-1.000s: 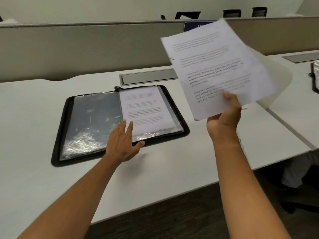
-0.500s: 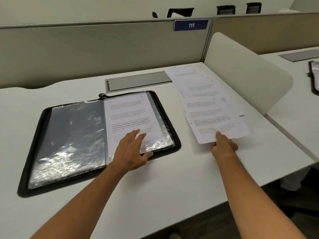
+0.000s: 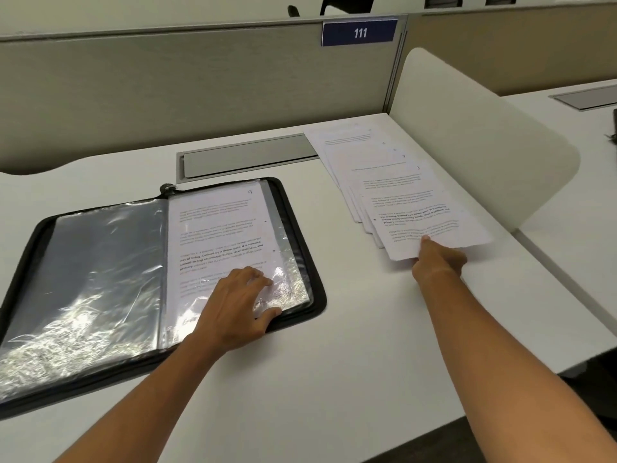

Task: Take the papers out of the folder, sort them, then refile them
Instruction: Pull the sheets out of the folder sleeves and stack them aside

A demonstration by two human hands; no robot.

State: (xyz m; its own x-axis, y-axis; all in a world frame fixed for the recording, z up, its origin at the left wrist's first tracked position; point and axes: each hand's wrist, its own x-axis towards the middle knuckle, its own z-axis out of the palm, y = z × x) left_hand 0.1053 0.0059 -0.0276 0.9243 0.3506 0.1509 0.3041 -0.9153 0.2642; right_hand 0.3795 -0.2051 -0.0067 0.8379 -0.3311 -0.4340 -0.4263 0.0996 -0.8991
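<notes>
A black zip folder (image 3: 297,208) lies open on the white desk (image 3: 334,379), its clear plastic sleeves spread flat. A printed page (image 3: 217,235) marked 9 sits in the right-hand sleeve. My left hand (image 3: 238,307) rests on the lower part of that sleeve, fingers spread, thumb at the folder's front edge. To the right, several loose printed sheets (image 3: 370,162) lie fanned in a staggered row. My right hand (image 3: 437,260) pinches the near edge of the top sheet (image 3: 424,228), which lies on the fan's near end.
A grey cable-tray lid (image 3: 247,157) is set into the desk behind the folder. A white curved divider (image 3: 474,145) stands at the right edge, close to the sheets. A beige partition with a blue "111" sign (image 3: 360,32) closes off the back. Another desk lies beyond the divider.
My right hand has brought the sheet down from the air onto the near end of the fanned sheets. My left hand slid slightly further onto the folder's right sleeve.
</notes>
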